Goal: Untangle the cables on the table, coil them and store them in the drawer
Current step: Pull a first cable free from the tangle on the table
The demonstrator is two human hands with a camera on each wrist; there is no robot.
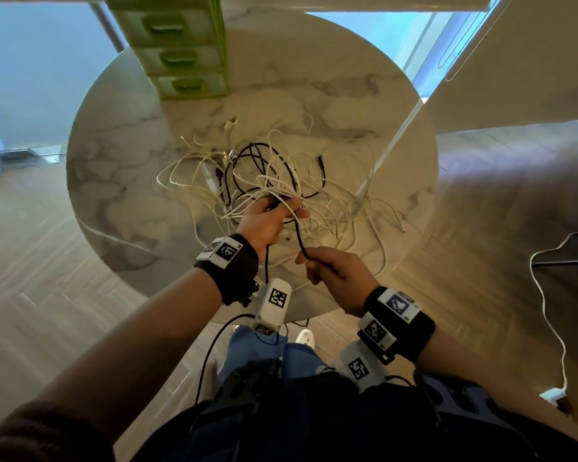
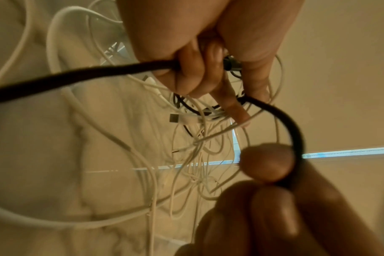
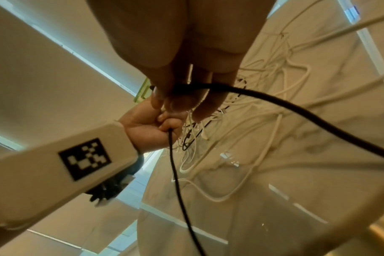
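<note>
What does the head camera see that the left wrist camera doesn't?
Only the head view shows the green plastic drawer unit at the far edge of the round marble table, plus both wrist bands and the wooden floor.

Only the left wrist view shows a white cable's silver USB plug close up.

Both show the left hand and right hand gripping the black cable above the tangled white cables.

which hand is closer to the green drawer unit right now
Left. The left hand is at the tangle, nearer the green drawer unit; the right hand is nearer the person, pinching the black cable.
</note>
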